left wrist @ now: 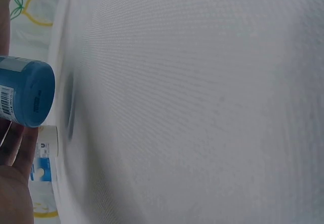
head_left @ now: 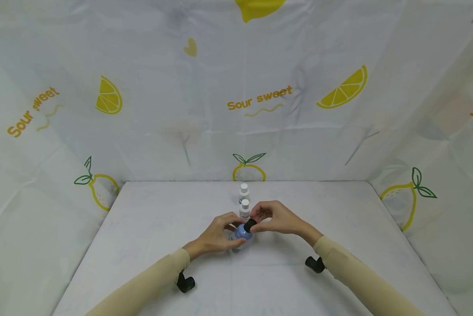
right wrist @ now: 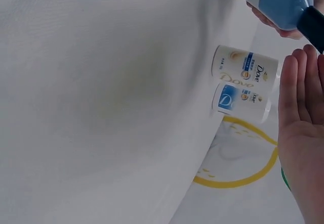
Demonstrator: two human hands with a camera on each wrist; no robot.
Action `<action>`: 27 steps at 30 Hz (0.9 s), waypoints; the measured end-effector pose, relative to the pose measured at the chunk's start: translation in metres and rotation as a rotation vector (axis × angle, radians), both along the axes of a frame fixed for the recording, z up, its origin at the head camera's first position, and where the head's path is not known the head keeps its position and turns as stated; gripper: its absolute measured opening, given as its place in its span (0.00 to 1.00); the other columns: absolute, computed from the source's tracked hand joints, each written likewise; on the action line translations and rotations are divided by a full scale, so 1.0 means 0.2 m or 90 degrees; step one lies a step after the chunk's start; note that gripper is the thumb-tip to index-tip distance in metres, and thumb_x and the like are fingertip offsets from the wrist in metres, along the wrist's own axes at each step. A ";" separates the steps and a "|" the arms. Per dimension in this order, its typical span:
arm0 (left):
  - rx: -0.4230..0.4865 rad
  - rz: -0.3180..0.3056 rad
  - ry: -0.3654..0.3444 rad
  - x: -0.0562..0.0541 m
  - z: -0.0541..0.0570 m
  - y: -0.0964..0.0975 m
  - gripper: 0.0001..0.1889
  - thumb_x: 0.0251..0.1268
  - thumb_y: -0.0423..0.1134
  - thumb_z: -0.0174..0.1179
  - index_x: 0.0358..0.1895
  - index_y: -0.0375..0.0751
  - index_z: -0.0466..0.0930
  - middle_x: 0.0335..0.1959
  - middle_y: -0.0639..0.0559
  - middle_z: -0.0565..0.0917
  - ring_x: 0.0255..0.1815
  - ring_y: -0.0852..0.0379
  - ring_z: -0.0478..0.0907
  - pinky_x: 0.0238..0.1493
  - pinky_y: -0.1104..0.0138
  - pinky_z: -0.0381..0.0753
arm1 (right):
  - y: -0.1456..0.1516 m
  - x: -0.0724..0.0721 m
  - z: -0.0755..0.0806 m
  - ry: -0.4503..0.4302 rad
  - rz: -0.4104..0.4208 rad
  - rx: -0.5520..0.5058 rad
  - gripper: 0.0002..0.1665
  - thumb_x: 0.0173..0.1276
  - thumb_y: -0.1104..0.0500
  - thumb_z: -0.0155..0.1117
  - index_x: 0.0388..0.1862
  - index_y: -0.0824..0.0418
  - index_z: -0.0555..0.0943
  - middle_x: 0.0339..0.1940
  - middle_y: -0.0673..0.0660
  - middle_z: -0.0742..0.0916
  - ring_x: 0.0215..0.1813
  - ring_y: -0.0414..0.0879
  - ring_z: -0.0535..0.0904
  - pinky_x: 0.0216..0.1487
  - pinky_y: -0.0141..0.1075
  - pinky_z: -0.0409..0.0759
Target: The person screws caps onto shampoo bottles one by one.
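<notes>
A blue bottle (head_left: 241, 232) with a black cap (head_left: 250, 225) leans with its cap toward the right. My left hand (head_left: 216, 235) grips its body, thumb on the near side and fingers on the far side. The cap lies between the thumb and fingers of my right hand (head_left: 279, 218), which pinches it. In the left wrist view the base of the blue bottle (left wrist: 38, 93) faces the camera, raised off the table. The right wrist view shows the bottle's shoulder (right wrist: 283, 4) and the cap (right wrist: 312, 27) just above my right fingertips.
Just behind the hands stand two white bottles, a nearer one (head_left: 245, 210) and a farther one (head_left: 243, 191), in line; "Dove" is on their labels in the right wrist view. The white table (head_left: 173, 202) ends at a lemon-printed backdrop (head_left: 149, 145).
</notes>
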State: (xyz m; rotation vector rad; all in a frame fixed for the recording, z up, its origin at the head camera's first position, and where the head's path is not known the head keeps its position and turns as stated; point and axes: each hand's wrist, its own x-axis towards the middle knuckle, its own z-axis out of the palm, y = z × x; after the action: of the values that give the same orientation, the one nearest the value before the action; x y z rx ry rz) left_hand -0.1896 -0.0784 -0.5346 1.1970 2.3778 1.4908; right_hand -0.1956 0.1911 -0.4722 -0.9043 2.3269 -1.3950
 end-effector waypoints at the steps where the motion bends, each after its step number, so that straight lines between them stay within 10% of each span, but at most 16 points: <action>1: -0.001 0.001 0.000 0.00 0.00 0.00 0.25 0.62 0.35 0.78 0.63 0.37 0.85 0.52 0.46 0.87 0.54 0.58 0.86 0.54 0.69 0.93 | 0.00 0.00 0.01 -0.012 0.015 -0.010 0.22 0.67 0.59 0.82 0.56 0.64 0.86 0.52 0.61 0.92 0.52 0.46 0.90 0.63 0.42 0.91; 13: 0.013 -0.013 0.001 0.00 -0.01 -0.02 0.25 0.64 0.36 0.76 0.63 0.35 0.85 0.53 0.44 0.88 0.54 0.57 0.87 0.55 0.67 0.93 | 0.02 -0.03 0.02 -0.050 0.128 -0.053 0.24 0.69 0.70 0.76 0.63 0.66 0.86 0.63 0.66 0.90 0.65 0.39 0.87 0.74 0.50 0.85; 27: 0.018 -0.014 -0.010 0.00 0.01 -0.02 0.26 0.63 0.35 0.76 0.64 0.33 0.84 0.53 0.43 0.87 0.55 0.57 0.87 0.55 0.67 0.93 | 0.00 -0.02 0.03 -0.028 0.077 -0.021 0.22 0.68 0.66 0.79 0.61 0.61 0.88 0.59 0.61 0.93 0.57 0.42 0.91 0.67 0.48 0.90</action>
State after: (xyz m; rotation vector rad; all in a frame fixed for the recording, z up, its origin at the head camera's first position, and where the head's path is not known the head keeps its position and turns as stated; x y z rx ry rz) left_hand -0.1898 -0.0818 -0.5329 1.2088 2.3336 1.5255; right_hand -0.1990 0.1907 -0.4653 -0.9956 2.1848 -1.3944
